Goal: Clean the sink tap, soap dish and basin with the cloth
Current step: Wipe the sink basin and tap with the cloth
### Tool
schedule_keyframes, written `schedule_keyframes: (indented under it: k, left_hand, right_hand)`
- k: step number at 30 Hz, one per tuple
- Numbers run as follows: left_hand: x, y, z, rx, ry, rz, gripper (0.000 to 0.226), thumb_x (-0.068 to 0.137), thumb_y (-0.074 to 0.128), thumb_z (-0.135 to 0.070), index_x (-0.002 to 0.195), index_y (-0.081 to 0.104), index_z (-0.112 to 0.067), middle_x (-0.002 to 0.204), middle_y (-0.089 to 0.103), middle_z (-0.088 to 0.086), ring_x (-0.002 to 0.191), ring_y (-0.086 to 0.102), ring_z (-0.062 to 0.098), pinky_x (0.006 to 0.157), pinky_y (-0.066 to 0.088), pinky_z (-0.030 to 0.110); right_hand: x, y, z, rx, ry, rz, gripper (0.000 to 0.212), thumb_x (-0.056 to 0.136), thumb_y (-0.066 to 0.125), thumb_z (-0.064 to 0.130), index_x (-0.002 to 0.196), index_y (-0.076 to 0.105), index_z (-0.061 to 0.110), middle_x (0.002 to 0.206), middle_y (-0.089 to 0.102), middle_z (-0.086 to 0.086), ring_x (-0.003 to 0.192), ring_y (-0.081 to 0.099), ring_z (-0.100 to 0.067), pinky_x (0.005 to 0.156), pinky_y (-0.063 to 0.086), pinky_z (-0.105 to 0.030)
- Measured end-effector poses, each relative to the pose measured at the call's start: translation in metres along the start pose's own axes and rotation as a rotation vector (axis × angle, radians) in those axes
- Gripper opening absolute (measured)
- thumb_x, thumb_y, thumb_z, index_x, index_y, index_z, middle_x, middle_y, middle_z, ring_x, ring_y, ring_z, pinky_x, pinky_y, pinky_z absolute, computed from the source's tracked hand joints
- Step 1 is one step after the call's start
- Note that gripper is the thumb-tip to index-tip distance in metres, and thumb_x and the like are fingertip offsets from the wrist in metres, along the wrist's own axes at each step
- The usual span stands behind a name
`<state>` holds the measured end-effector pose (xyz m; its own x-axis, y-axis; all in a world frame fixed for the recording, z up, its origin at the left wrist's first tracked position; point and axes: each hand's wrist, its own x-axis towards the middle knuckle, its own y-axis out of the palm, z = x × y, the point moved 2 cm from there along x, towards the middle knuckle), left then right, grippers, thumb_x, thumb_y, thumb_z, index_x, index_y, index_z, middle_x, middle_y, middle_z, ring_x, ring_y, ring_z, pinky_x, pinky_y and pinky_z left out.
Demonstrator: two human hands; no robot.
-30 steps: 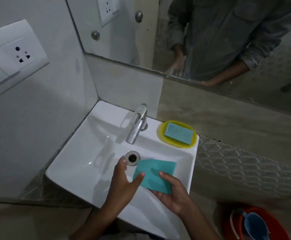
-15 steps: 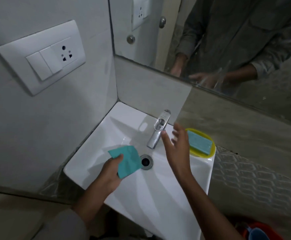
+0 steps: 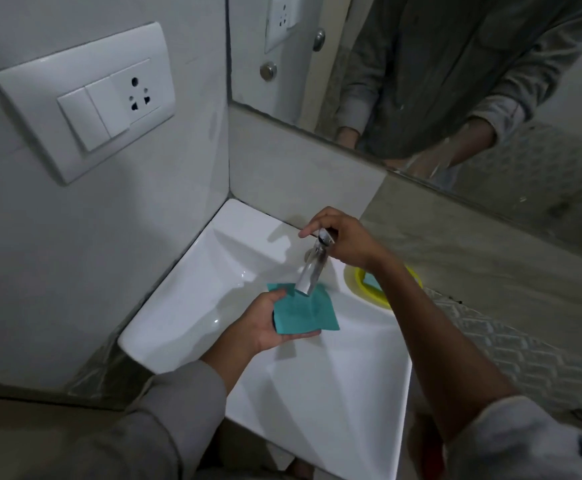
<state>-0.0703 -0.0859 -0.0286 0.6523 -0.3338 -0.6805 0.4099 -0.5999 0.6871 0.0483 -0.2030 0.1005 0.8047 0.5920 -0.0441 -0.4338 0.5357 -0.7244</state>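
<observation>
The right hand [image 3: 346, 242] curls round the lever of the chrome tap [image 3: 312, 268], having crossed over from mid-air. Below the spout, the left hand [image 3: 268, 323] pinches the teal cloth [image 3: 301, 311] over the white basin [image 3: 192, 289], palm up; the yellow soap dish [image 3: 374, 294] sits beside the right wrist.

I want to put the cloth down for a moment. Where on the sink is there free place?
Free: the basin floor left of the tap, and the wide front slope between both forearms. Crowded: under the spout, where the left hand holds the cloth, and the right rim with the soap dish.
</observation>
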Motion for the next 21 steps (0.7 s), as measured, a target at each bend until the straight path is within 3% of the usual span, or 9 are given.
schedule_keyframes:
  k: [3,6,11,15,16,18,21]
  left_hand:
    - [0.009,0.004,0.002,0.039,-0.015,0.021,0.039,0.091,0.053,-0.022,0.126,0.059,-0.008,0.127,0.062,0.023,0.116,0.058,0.044,0.095,0.046,0.062]
    - [0.017,0.006,0.006,0.097,-0.066,0.015,0.033,0.092,0.049,-0.027,0.115,0.062,-0.007,0.112,0.069,0.021,0.106,0.062,0.040,0.087,0.050,0.058]
    - [0.021,0.007,0.004,0.312,-0.066,-0.052,0.021,0.093,0.058,-0.027,0.109,0.059,-0.013,0.111,0.065,0.018,0.101,0.062,0.041,0.073,0.055,0.058]
    - [0.014,0.007,-0.008,0.664,0.016,-0.135,0.022,0.096,0.055,-0.021,0.114,0.057,-0.008,0.116,0.064,0.017,0.107,0.060,0.038,0.088,0.051,0.055]
    - [0.012,0.006,-0.014,0.811,0.070,-0.191,0.024,0.097,0.053,-0.022,0.116,0.056,-0.008,0.117,0.063,0.016,0.104,0.061,0.033,0.088,0.052,0.046]
    - [0.005,0.006,-0.026,1.073,0.148,-0.291,0.024,0.097,0.050,-0.029,0.112,0.054,-0.011,0.107,0.063,0.009,0.086,0.058,0.018,0.071,0.047,0.030]
    - [-0.009,0.002,-0.043,1.267,0.216,-0.390,0.020,0.097,0.048,-0.033,0.107,0.050,-0.016,0.092,0.056,0.002,0.075,0.050,0.011,0.062,0.038,0.025]
  right_hand:
    - [-0.004,0.003,-0.002,0.101,0.024,-0.048,0.055,0.070,0.055,-0.024,0.098,0.072,0.020,0.102,0.055,-0.007,0.096,0.057,-0.020,0.081,0.048,-0.024]
    - [-0.004,0.003,-0.001,0.112,0.051,-0.062,0.058,0.067,0.055,-0.024,0.098,0.071,0.022,0.106,0.056,-0.010,0.100,0.056,-0.022,0.085,0.049,-0.031]
    - [-0.007,0.005,0.003,0.103,0.086,-0.070,0.057,0.068,0.055,-0.023,0.096,0.069,0.026,0.107,0.055,-0.006,0.101,0.054,-0.017,0.084,0.046,-0.022]
    - [-0.006,0.007,0.002,0.108,0.113,-0.111,0.059,0.067,0.050,-0.024,0.096,0.070,0.023,0.105,0.054,-0.007,0.096,0.053,-0.014,0.080,0.044,-0.016]
    - [-0.006,0.010,0.003,0.115,0.130,-0.159,0.059,0.066,0.048,-0.024,0.096,0.071,0.022,0.103,0.053,-0.007,0.091,0.052,-0.013,0.077,0.042,-0.014]
    - [-0.005,0.023,0.008,0.137,0.190,-0.342,0.059,0.064,0.043,-0.022,0.097,0.071,0.018,0.099,0.050,-0.005,0.084,0.050,-0.013,0.069,0.038,-0.010]
    - [0.000,0.049,0.024,0.186,0.368,-0.678,0.052,0.066,0.044,-0.012,0.097,0.067,0.023,0.109,0.053,0.002,0.094,0.056,-0.018,0.080,0.045,-0.022]
